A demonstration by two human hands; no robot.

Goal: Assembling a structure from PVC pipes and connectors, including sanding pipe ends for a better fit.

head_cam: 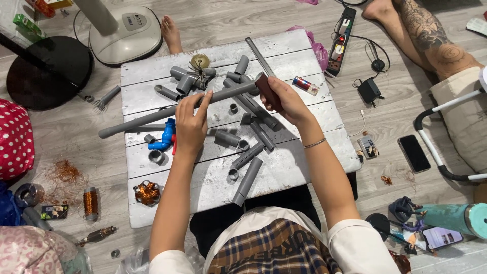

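My left hand [190,122] grips a long grey plastic pipe [152,115] near its middle, holding it slantwise over a white wooden board [284,167]. My right hand [284,99] is closed around the dark reddish-brown handle [267,91] of a tool at the pipe's right end; a grey metal blade [259,56] runs up and away from it. Under the hands lie several short grey pipe pieces [247,180] and couplings. A blue pipe fitting [165,138] lies just left of my left hand.
A fan base [127,33] and a black round stand [48,71] sit at the upper left. Copper wire coils [147,194] lie on the board's near left. Another person's tattooed leg [431,35], a power strip [342,33] and a phone [414,153] are to the right.
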